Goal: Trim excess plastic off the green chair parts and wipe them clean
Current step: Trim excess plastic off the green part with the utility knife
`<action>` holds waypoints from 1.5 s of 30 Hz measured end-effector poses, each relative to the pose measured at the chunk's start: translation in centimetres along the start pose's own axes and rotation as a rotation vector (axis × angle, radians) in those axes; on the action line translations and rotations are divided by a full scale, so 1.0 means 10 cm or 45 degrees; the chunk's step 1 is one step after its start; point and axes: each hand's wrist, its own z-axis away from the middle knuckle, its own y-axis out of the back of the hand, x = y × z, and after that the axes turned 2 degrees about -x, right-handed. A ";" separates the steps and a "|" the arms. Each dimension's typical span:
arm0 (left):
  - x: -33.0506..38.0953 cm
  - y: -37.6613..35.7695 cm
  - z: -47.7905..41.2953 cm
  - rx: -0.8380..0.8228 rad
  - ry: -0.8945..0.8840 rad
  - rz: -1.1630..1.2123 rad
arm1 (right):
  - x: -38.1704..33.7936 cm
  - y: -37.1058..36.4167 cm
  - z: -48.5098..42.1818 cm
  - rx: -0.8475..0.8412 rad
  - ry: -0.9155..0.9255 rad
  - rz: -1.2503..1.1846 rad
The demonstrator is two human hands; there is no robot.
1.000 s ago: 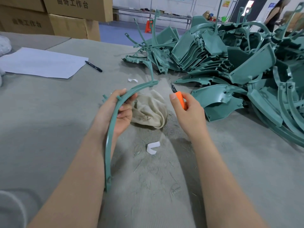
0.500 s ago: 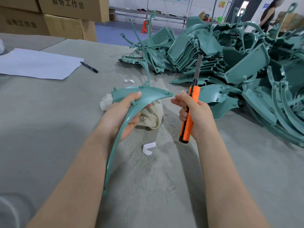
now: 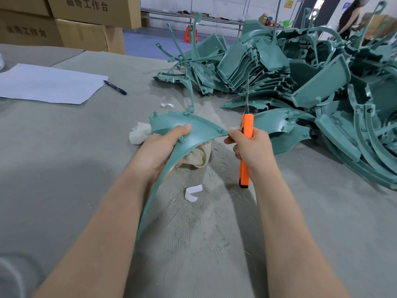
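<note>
Our left hand (image 3: 163,145) grips the curved, smooth green plastic chair part (image 3: 191,130) at its wide end; our right hand (image 3: 251,149), touching the part's tip, clasps the orange utility knife (image 3: 246,147) upright.

A white sheet of paper (image 3: 47,83) lies on a grey felt tabletop (image 3: 64,158), with a black pen (image 3: 115,87) just beside it. Stacked cardboard boxes (image 3: 90,24) stand behind, and an orange cone (image 3: 188,34) stands on the floor beyond.

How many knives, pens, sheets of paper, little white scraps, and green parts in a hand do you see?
Knife: 1, in the right hand
Pen: 1
Sheet of paper: 1
White scraps: 2
Green part in the left hand: 1
Total: 6
</note>
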 end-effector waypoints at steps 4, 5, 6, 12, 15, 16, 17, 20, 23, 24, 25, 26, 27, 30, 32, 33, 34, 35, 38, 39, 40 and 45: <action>0.06 0.04 0.00 -0.003 -0.022 0.114 | 0.01 0.09 -0.04 0.093 -0.059 -0.073; 0.08 0.04 0.01 -0.007 -0.026 0.129 | 0.02 0.11 -0.04 0.094 -0.070 -0.105; 0.08 0.05 0.01 -0.017 -0.027 0.137 | 0.02 0.11 -0.04 0.084 -0.074 -0.120; 0.08 0.05 0.02 -0.053 -0.009 0.141 | 0.01 0.04 -0.02 -0.050 -0.045 0.006; 0.07 0.05 0.01 -0.043 -0.006 0.139 | 0.00 0.02 -0.01 -0.089 -0.068 -0.109; 0.06 0.05 0.01 -0.035 -0.006 0.134 | 0.00 0.02 -0.01 -0.091 -0.070 -0.162; 0.06 0.05 0.00 -0.029 -0.007 0.126 | 0.00 0.01 0.00 -0.093 -0.066 -0.208; 0.03 0.04 -0.01 -0.025 -0.002 0.074 | -0.01 -0.02 0.01 -0.117 -0.039 -0.244; 0.01 0.04 -0.03 -0.029 0.016 -0.003 | -0.01 -0.04 0.02 -0.092 -0.014 -0.182; 0.01 0.05 -0.03 -0.042 0.018 0.002 | -0.01 -0.03 0.01 -0.057 -0.010 -0.187; 0.01 0.05 -0.03 -0.064 0.018 0.034 | -0.01 -0.02 0.01 -0.015 -0.011 -0.211; 0.02 0.06 -0.02 -0.087 0.017 0.080 | -0.01 -0.01 0.00 0.027 -0.016 -0.245; 0.02 0.07 -0.02 -0.102 0.010 0.121 | -0.01 0.00 -0.01 0.060 -0.024 -0.274; 0.05 0.10 -0.03 -0.069 -0.020 0.179 | -0.01 0.02 0.00 0.016 -0.046 -0.161; 0.05 0.13 -0.06 -0.024 -0.044 0.226 | -0.03 0.03 0.03 -0.184 -0.113 -0.085; 0.06 0.14 -0.06 -0.013 -0.055 0.261 | -0.05 0.03 0.05 -0.306 -0.140 -0.090; 0.06 0.16 -0.07 -0.011 -0.060 0.301 | -0.06 0.02 0.08 -0.406 -0.125 -0.092; 0.07 0.17 -0.07 -0.014 -0.059 0.348 | -0.08 0.02 0.10 -0.466 -0.068 -0.081; 0.07 0.19 -0.08 -0.025 -0.049 0.477 | -0.12 -0.01 0.14 -0.489 0.131 -0.030; 0.07 0.20 -0.08 -0.032 -0.044 0.514 | -0.13 -0.02 0.15 -0.476 0.141 0.007; 0.07 0.20 -0.08 -0.046 -0.033 0.554 | -0.14 -0.04 0.15 -0.455 0.131 0.053; 0.04 0.20 -0.09 -0.134 0.071 0.776 | -0.12 -0.15 0.17 -0.267 0.104 0.225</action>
